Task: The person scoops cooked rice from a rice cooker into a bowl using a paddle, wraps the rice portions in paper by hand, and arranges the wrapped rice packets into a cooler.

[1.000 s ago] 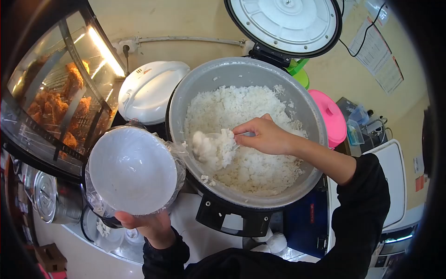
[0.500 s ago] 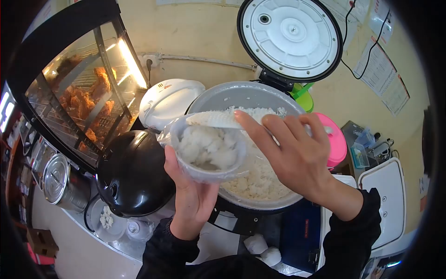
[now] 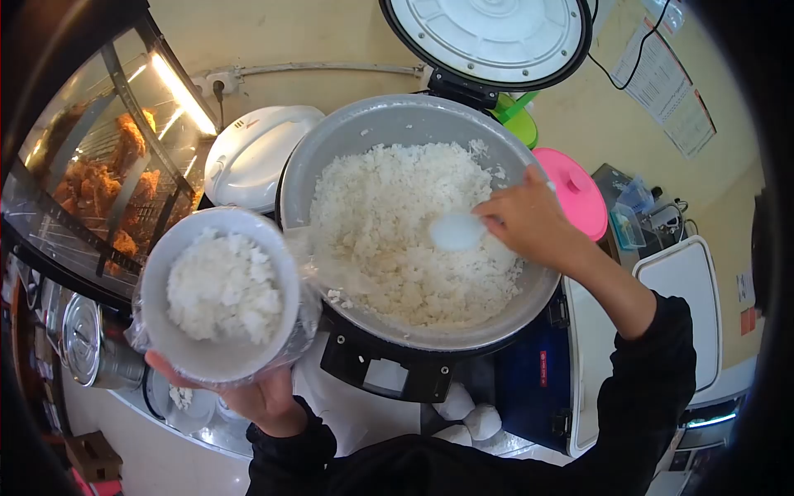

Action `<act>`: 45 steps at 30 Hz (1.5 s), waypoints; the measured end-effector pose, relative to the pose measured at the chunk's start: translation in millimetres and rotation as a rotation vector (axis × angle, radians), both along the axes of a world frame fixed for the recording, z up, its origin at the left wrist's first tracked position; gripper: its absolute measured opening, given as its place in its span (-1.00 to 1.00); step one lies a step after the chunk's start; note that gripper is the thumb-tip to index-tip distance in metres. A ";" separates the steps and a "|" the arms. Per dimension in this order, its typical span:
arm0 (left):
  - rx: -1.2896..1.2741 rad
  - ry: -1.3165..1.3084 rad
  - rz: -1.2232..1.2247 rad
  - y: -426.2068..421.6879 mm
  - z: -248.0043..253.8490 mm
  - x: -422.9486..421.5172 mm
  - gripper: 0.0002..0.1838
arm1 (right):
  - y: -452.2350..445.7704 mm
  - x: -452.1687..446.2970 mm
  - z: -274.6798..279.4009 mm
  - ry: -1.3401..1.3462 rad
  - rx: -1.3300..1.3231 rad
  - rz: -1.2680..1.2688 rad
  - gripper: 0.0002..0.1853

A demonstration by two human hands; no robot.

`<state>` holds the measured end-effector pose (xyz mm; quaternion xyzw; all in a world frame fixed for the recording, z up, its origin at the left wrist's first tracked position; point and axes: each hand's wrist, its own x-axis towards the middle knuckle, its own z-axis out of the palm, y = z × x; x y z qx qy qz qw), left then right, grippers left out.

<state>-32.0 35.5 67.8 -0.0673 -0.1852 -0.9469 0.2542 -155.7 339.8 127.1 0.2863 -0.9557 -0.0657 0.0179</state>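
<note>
My left hand [image 3: 248, 397] holds up a white bowl [image 3: 149, 281] from below, with clear plastic film around its outside. Cooked rice [image 3: 225, 288] is heaped in the bowl. Over the large rice cooker pot [image 3: 413, 112], my right hand [image 3: 525, 215] grips a pale rice paddle [image 3: 457, 232]. The paddle's blade is at the surface of the rice [image 3: 397, 186] in the pot, and its handle is mostly hidden by my fingers. The cooker's round lid [image 3: 496, 37] stands raised behind the pot.
A lit glass display case [image 3: 99, 165] with fried pieces is at the left. Beside the pot are a white lidded appliance [image 3: 260, 153] and a pink lid [image 3: 572, 190]. A steel canister [image 3: 95, 347], a blue box [image 3: 529, 388] and round white bundles [image 3: 482, 422] sit lower down.
My left hand has lowered the bowl and moved it left, away from the pot, and its opening now faces me. My right hand has taken the paddle from the bowl down to the pot's rice.
</note>
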 end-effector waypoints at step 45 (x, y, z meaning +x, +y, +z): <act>-0.111 0.032 -0.210 50.7 28.2 -24.4 -0.22 | -75.8 52.9 80.8 1.010 -0.179 0.242 -0.74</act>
